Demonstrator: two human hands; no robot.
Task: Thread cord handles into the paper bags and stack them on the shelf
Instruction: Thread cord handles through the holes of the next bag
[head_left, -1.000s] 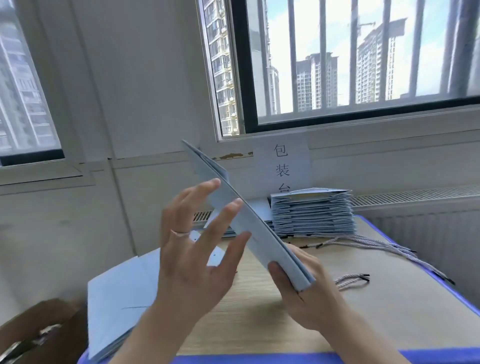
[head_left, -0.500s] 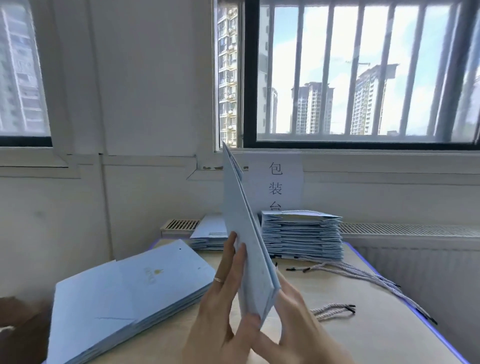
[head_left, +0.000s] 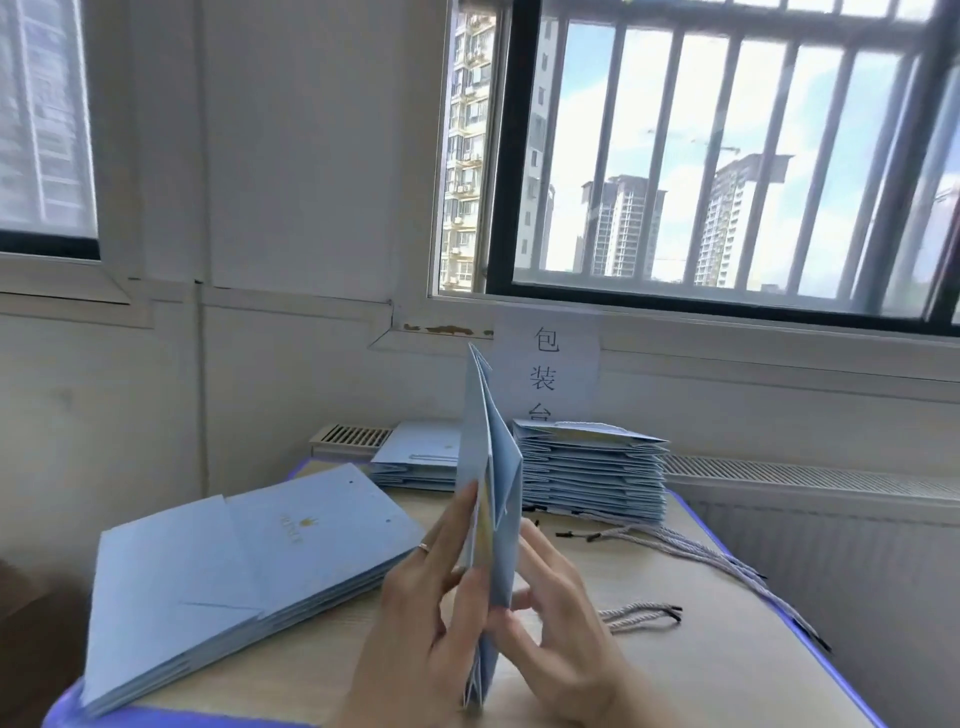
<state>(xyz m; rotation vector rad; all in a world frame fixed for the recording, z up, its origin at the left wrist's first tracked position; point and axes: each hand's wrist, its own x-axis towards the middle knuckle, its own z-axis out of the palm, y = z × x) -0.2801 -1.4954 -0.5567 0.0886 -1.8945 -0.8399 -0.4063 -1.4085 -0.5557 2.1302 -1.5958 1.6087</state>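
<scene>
Paper bag (head_left: 491, 467) stands edge-on over the table (head_left: 675, 670), pinched near its lower end between the left hand (head_left: 415, 623) and the right hand (head_left: 558, 608). Flat half a second ago, its panels now gape apart at the top, and it stands straighter.

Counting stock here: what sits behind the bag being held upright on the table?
Behind the held bag show a low pile of flat bags, a taller bag stack and a wall sign. The bag covers the space between the piles.
</scene>
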